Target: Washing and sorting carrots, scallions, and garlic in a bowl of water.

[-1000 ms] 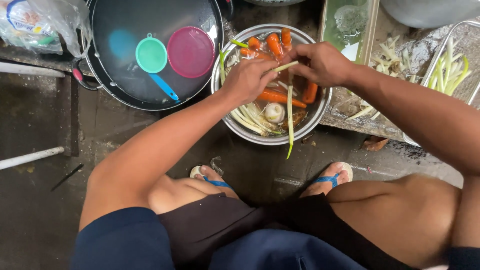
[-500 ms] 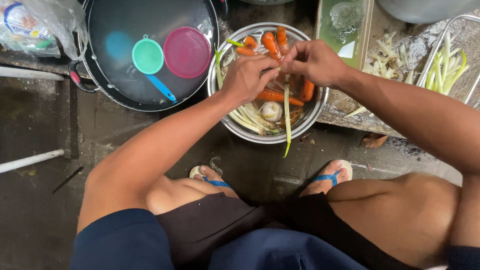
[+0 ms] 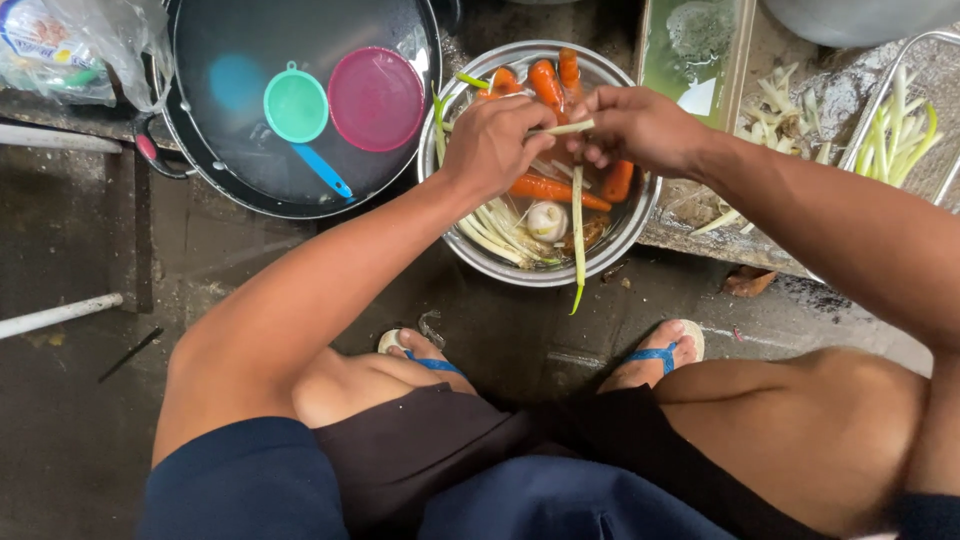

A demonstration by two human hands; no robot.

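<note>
I squat over a steel bowl on the ground that holds several carrots, pale lemongrass stalks and a white bulb. My left hand and my right hand meet above the bowl. Both pinch one lemongrass stalk between them. A long thin green strip hangs down from the hands and over the bowl's near rim.
A black wok with water, a green scoop and a pink lid stands left of the bowl. Trimmed stalks fill a wire basket at the right. A green-rimmed tray is behind. My sandalled feet are below the bowl.
Both hands have drawn closer together over the bowl and work at the stalk. The hanging strip has stayed draped over the rim.
</note>
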